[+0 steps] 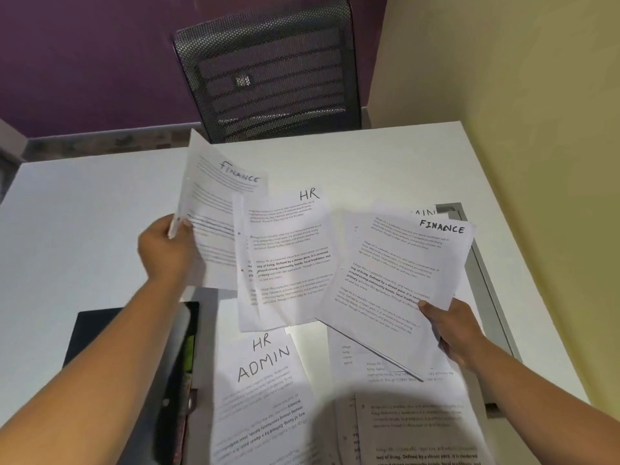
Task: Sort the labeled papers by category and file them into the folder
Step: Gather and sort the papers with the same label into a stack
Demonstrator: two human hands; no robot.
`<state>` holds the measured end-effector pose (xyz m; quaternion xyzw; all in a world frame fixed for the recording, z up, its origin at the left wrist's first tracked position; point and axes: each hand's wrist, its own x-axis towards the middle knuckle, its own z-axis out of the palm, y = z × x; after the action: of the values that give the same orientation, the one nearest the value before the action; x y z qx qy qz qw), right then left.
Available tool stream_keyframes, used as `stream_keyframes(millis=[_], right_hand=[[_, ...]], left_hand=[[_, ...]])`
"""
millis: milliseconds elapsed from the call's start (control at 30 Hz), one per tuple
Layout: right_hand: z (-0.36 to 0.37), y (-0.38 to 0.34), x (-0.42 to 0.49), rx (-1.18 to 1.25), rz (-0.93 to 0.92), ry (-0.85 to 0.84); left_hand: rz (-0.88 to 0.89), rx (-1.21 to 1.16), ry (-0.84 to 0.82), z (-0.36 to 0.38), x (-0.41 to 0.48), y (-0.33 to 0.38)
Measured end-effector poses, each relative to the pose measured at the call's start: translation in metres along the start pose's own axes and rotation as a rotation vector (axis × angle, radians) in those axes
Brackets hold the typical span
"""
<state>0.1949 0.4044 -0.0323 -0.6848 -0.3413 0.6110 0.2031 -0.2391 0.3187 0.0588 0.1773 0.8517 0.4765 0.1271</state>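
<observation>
Handwritten black "FINANCE" headed the white printed sheet (214, 223) at ten o'clock and the second white sheet (396, 273) at three o'clock. "HR" topped the central white page (285, 256); "HR ADMIN" marked the lower white page (265, 397) at six o'clock.

Bench (84, 213): plain white; grey strip (484, 280) along its right edge. Papers (285, 256) on and above the bench: white, black print, some lines bold, black hand-lettered labels. Folder (97, 330) at bench's near-left corner: black, green streak at its open edge. Chair (268, 68) past bench's far edge: black mesh, darker horizontal bands. Far wall (84, 62) beyond the bench: deep purple. Side wall (520, 95) right of bench: pale yellow.
</observation>
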Motion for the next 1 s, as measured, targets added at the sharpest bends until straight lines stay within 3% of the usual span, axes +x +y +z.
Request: stream_keyframes(millis=[267,367,667,800,1000], right_hand=[[0.007,-0.021,-0.036,0.085,-0.120,-0.003],[0.009,-0.040,-0.060,0.004,-0.223,-0.017],[0.016,-0.056,-0.163,-0.052,-0.372,-0.186],[0.005,-0.051,-0.209,0.116,-0.225,-0.366],[-0.012,-0.038,-0.258,-0.093,-0.334,-0.520]], left_hand=[[0.168,-0.269,0.216,-0.085,-0.052,0.070],[0.167,-0.401,0.132,-0.104,-0.096,0.080],[-0.151,-0.521,-0.236,-0.090,-0.250,0.058],[-0.233,-0.474,-0.411,-0.096,-0.290,0.040],[-0.058,-0.273,-0.330,-0.124,-0.302,0.035]])
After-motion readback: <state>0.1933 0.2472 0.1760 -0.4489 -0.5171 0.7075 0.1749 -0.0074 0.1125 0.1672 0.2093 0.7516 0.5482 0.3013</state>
